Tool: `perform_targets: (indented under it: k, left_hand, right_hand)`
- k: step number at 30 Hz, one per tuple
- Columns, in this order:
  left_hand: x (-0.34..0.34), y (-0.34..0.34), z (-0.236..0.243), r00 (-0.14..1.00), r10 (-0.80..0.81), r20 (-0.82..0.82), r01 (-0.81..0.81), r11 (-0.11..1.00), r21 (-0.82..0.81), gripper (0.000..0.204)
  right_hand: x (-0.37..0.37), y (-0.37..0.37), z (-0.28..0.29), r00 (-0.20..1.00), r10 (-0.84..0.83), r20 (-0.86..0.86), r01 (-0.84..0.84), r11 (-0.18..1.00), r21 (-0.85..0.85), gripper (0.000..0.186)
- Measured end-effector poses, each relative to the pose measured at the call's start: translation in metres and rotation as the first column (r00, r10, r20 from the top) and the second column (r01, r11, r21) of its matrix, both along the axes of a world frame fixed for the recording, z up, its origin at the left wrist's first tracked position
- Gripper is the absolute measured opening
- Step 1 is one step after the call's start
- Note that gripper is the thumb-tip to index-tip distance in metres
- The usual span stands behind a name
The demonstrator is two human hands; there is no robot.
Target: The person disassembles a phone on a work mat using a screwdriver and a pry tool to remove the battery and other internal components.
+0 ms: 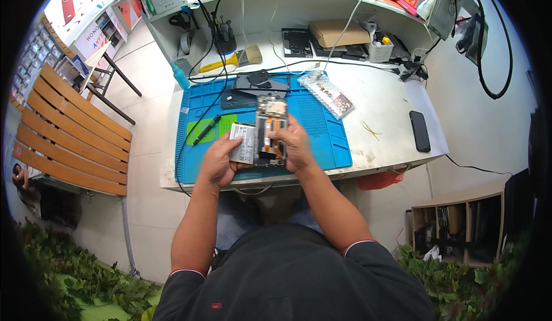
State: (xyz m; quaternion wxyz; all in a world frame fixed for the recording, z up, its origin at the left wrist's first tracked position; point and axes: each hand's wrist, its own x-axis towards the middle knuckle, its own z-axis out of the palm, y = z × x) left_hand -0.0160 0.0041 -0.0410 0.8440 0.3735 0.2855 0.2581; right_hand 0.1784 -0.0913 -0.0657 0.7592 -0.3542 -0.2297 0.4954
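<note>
In my left hand point(218, 159) is a flat silver-white phone battery point(246, 141), gripped by its left edge with the thumb on top. My right hand point(296, 146) is closed around the right side of an opened phone point(271, 109), its thumb lying over the inside. Orange flex cables and a metal-shielded board show in the phone's body. Battery and phone are side by side above a blue repair mat point(322, 157). Left of them, a dark screwdriver point(206, 130) rests across a green pad point(228, 120). Dark phone parts point(244, 99) lie on the mat behind.
A bubble-wrapped packet point(328, 95) overlaps the mat's right edge. Farther right are a rubber band point(371, 130) and a black phone point(420, 131). A yellow-handled brush point(233, 60) lies at the back, near hanging cables. A shelf with a cardboard box point(339, 33) stands behind.
</note>
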Motion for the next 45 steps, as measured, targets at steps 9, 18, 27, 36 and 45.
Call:
perform_targets:
  k: [9, 18, 27, 36, 45]
  left_hand:
    - [-0.016, 0.176, -0.007, 0.747, 0.622, -0.236, -0.246, 0.588, 0.770, 0.048]
    - [0.018, 0.200, 0.024, 0.279, 0.776, -0.566, 0.487, 0.394, 0.780, 0.046]
    - [0.044, 0.036, 0.066, 0.982, 0.167, -0.090, 0.053, 0.213, 0.976, 0.055]
    - [0.057, 0.010, 0.049, 0.973, 0.211, -0.097, 0.092, 0.030, 0.995, 0.055]
    - [0.057, 0.001, 0.048, 0.965, 0.246, -0.086, 0.102, -0.052, 0.993, 0.051]
  right_hand:
    - [0.021, -0.019, 0.005, 0.998, -0.068, 0.004, 0.068, 0.997, -0.040, 0.054]
    - [0.016, -0.019, 0.008, 0.998, -0.003, 0.066, 0.005, 0.999, -0.037, 0.054]
    - [0.005, -0.015, 0.008, 0.960, 0.024, 0.278, -0.017, 0.999, -0.028, 0.052]
    - [-0.008, -0.014, 0.015, 0.907, -0.003, 0.422, 0.019, 0.999, -0.034, 0.052]
    - [-0.012, -0.017, 0.017, 0.805, -0.051, 0.591, 0.078, 0.997, -0.021, 0.056]
